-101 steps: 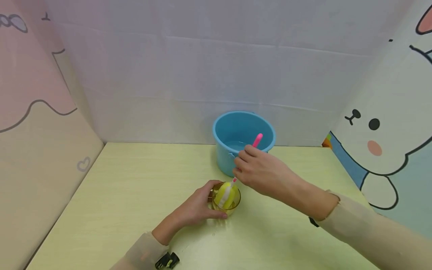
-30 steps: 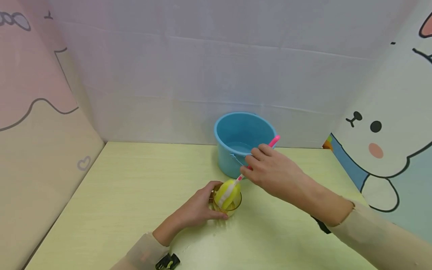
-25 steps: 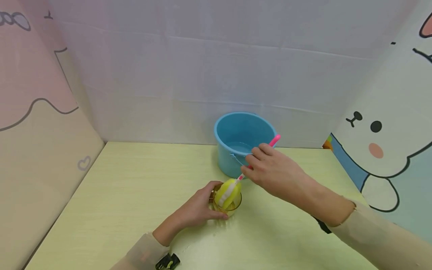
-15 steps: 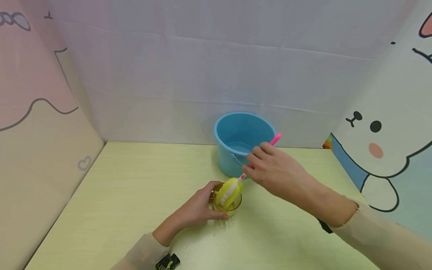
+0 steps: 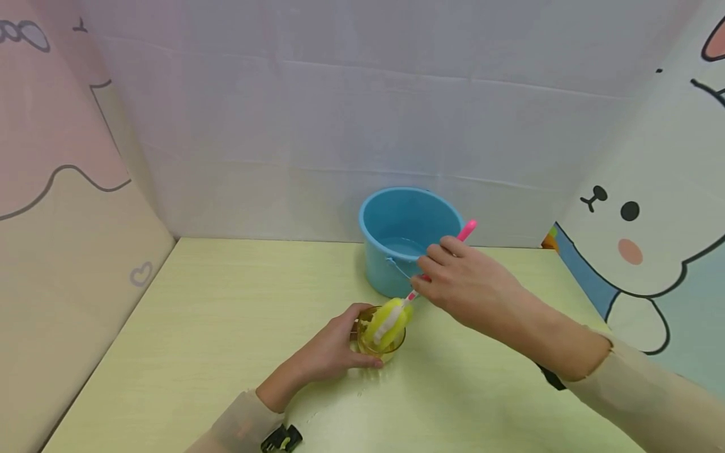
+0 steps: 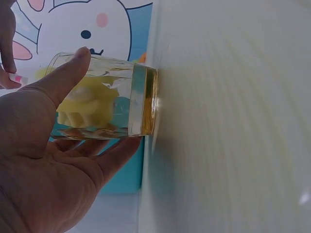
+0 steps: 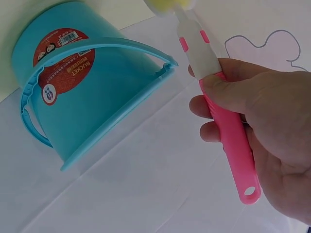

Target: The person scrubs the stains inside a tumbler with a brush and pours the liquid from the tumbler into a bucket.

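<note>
My left hand (image 5: 334,347) grips an amber-tinted glass cup (image 6: 121,97) that stands upright on the table, thumb on one side and fingers on the other. A sponge cup brush (image 7: 228,131) is in my right hand (image 5: 470,286), held by its pink and white handle. Its yellow and white sponge head (image 5: 387,324) sits tilted inside the cup, with its upper end above the rim. Through the cup's wall, the left wrist view shows the sponge in the upper part, apart from the base.
A light blue bucket (image 5: 378,264) with a handle stands just behind the cup, near the back wall; some water seems to lie in it. Several wet drops lie on the pale wooden table (image 5: 238,302). Cartoon-printed panels stand at both sides.
My right hand has moved right and slightly up, tilting the brush handle further over. The sponge head has risen a little in the cup. My left hand and the cup stay put.
</note>
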`<action>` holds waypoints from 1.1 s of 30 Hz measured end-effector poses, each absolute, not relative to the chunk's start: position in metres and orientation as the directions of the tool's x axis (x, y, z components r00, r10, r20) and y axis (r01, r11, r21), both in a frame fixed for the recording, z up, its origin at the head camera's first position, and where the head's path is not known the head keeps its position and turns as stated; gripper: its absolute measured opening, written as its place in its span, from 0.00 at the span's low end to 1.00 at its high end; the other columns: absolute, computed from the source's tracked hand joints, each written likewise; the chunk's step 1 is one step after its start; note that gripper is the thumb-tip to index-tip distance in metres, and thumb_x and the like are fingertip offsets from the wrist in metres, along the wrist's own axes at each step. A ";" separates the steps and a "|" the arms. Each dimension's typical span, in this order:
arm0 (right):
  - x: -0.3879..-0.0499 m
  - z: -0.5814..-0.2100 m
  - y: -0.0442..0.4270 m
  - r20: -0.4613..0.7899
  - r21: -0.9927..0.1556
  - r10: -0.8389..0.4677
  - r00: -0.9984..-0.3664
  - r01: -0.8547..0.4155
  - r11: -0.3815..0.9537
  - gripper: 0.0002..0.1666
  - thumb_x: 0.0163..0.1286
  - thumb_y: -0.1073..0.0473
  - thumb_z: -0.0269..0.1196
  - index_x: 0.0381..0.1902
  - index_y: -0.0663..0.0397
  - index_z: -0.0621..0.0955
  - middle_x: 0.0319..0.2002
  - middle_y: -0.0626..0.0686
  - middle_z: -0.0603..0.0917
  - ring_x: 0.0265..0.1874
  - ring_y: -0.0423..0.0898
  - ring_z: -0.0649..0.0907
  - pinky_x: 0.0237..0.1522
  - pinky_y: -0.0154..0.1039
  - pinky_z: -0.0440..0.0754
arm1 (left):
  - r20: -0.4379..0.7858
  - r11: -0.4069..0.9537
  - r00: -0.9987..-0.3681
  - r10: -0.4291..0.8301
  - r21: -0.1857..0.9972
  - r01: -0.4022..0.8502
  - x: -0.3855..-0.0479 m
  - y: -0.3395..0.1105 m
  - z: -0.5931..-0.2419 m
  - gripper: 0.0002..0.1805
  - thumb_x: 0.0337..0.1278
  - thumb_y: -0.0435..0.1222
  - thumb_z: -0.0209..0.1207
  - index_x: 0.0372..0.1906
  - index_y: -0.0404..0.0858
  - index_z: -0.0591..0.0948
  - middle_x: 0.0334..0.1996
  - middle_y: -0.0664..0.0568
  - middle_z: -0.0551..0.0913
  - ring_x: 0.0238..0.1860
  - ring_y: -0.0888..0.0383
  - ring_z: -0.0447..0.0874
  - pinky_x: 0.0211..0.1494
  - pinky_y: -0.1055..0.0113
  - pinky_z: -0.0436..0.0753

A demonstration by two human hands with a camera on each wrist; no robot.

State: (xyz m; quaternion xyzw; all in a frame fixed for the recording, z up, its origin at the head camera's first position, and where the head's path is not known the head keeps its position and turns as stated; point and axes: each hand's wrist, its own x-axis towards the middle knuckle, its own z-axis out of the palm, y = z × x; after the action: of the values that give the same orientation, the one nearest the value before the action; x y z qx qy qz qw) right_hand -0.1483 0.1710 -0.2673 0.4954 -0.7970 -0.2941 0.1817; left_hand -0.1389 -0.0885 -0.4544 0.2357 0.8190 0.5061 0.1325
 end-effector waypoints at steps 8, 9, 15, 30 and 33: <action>-0.147 -0.264 0.171 -0.022 0.641 -0.893 -0.450 -0.691 0.332 0.26 0.55 0.47 0.84 0.46 0.50 0.86 0.37 0.53 0.83 0.40 0.53 0.78 0.47 0.45 0.74 | 0.012 0.385 -0.855 0.518 0.890 0.245 -0.140 -0.089 -0.454 0.51 0.51 0.46 0.82 0.76 0.41 0.66 0.68 0.51 0.77 0.65 0.53 0.78 0.70 0.52 0.78; -0.147 -0.264 0.171 -0.026 0.640 -0.892 -0.451 -0.693 0.331 0.27 0.55 0.47 0.84 0.47 0.50 0.86 0.38 0.53 0.83 0.41 0.53 0.78 0.47 0.45 0.75 | 0.009 0.385 -0.855 0.518 0.891 0.242 -0.140 -0.089 -0.454 0.51 0.51 0.46 0.82 0.76 0.41 0.66 0.68 0.51 0.77 0.65 0.53 0.78 0.69 0.52 0.78; -0.146 -0.262 0.171 -0.024 0.628 -0.902 -0.431 -0.708 0.322 0.26 0.55 0.48 0.84 0.47 0.49 0.86 0.38 0.52 0.83 0.41 0.52 0.78 0.48 0.45 0.74 | -0.006 0.393 -0.858 0.514 0.890 0.230 -0.140 -0.090 -0.454 0.51 0.51 0.46 0.82 0.77 0.41 0.66 0.70 0.51 0.76 0.66 0.52 0.78 0.70 0.52 0.78; -0.148 -0.262 0.177 0.006 0.596 -0.923 -0.386 -0.739 0.313 0.23 0.58 0.51 0.83 0.48 0.50 0.86 0.39 0.51 0.83 0.41 0.52 0.77 0.49 0.45 0.74 | 0.004 0.392 -0.858 0.514 0.888 0.240 -0.141 -0.090 -0.454 0.51 0.52 0.46 0.82 0.77 0.41 0.66 0.69 0.51 0.76 0.65 0.52 0.78 0.69 0.51 0.78; -0.148 -0.263 0.179 0.015 0.587 -0.924 -0.383 -0.744 0.318 0.24 0.58 0.53 0.83 0.50 0.50 0.86 0.40 0.50 0.83 0.42 0.52 0.76 0.49 0.44 0.74 | 0.006 0.395 -0.858 0.513 0.886 0.242 -0.141 -0.089 -0.455 0.51 0.51 0.46 0.82 0.76 0.41 0.66 0.69 0.52 0.76 0.65 0.53 0.78 0.69 0.51 0.78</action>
State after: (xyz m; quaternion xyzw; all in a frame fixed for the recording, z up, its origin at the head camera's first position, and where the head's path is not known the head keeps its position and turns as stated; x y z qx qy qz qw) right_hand -0.1485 0.1792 -0.2630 0.5263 -0.7922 -0.2528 0.1773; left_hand -0.1409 -0.0895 -0.4546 0.2292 0.8241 0.5000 0.1356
